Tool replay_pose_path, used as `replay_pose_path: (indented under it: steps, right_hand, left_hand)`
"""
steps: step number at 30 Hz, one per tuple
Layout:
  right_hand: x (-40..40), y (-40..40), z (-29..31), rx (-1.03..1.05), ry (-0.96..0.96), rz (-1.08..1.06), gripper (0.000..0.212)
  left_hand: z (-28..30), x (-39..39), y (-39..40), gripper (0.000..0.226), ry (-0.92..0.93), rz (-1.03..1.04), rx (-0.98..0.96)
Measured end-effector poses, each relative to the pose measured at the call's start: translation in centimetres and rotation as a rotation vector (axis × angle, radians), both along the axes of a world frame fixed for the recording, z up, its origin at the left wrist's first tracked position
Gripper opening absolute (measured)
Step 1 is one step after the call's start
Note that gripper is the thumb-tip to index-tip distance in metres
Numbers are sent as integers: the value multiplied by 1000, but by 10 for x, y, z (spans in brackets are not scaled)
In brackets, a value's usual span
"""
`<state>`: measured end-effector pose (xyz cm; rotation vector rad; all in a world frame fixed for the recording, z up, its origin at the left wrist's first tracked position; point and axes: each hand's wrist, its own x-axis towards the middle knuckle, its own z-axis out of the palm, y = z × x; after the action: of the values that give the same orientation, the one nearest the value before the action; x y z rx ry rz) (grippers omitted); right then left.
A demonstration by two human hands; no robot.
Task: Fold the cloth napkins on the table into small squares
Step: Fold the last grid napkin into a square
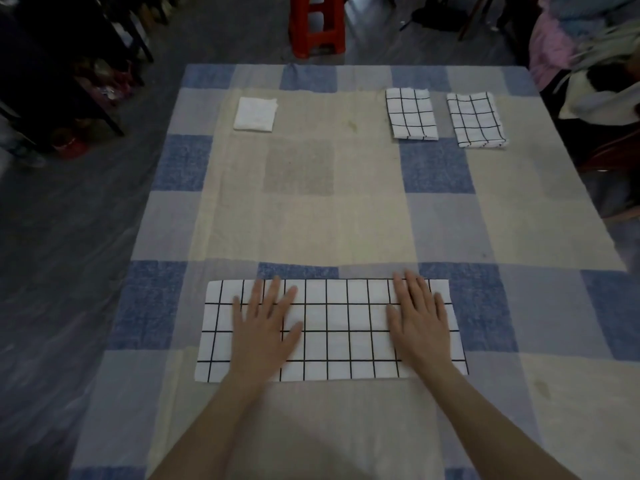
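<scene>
Grid napkin (332, 329), white with thin black lines, lies flat as a long horizontal strip on the checked tablecloth (311, 220), at the near edge of the cloth's blue-and-cream pattern, close to the person. Left hand (265, 329) rests palm down on the left part of the grid napkin, fingers straight and spread, fingertips near its far edge. Right hand (420, 323) rests palm down on the right part of the grid napkin, fingers straight and held closer together, fingertips reaching just past its far edge. Neither hand pinches or curls round the fabric; both lie flat on it. Both forearms run from the bottom of the view across the near edge of the grid napkin. Well beyond the grid napkin, toward the far side of the tablecloth: a plain white folded napkin (255, 113) beyond its left end, and two folded grid-patterned pieces side by side beyond its right end, one with a coarse grid (411, 113) and one with a finer grid (476, 120), lying near each other but apart. A red plastic stool (317, 27) stands on the floor beyond the far edge of the tablecloth.
</scene>
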<state>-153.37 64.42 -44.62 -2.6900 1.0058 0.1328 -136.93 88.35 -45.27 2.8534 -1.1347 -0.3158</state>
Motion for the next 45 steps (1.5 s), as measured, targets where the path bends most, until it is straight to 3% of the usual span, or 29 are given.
replay_pose_path:
  steps: [6, 9, 15, 18, 20, 23, 28, 33, 35, 40, 45]
  right_hand:
    - [-13, -34, 13, -17, -34, 22, 61]
    - [-9, -54, 21, 44, -137, -31, 46]
    - [9, -77, 36, 187, -15, -82, 25]
    - [10, -77, 50, 374, -83, -101, 24]
    - [9, -73, 67, 437, -145, -68, 25]
    - [9, -68, 105, 454, -234, 45, 27]
    - [1, -68, 177, 365, -386, 136, 33]
    - [-4, -67, 227, 372, -658, 136, 34]
    - [-5, -65, 243, 355, -697, 173, 34]
    - [-7, -65, 273, 209, -715, 219, 31]
    - [-3, -86, 262, 142, -812, 70, 37]
  left_hand:
    - [6, 34, 57, 67, 33, 223, -20]
    - [17, 43, 58, 66, -2, 225, 6]
    - [54, 57, 14, 48, -33, 201, 147]
    - [60, 56, -17, 50, -11, 35, -111]
    - [66, 49, -43, 58, 88, -124, -221]
    - [78, 41, -81, 62, 347, -243, -123]
    - [103, 43, -117, 7, 493, -316, -30]
    - [135, 37, -123, 32, 653, -353, -98]
    - [141, 32, -120, 30, 707, -339, -104]
    - [155, 22, -112, 21, 881, -231, -332]
    - [167, 12, -108, 16, 973, -214, -412]
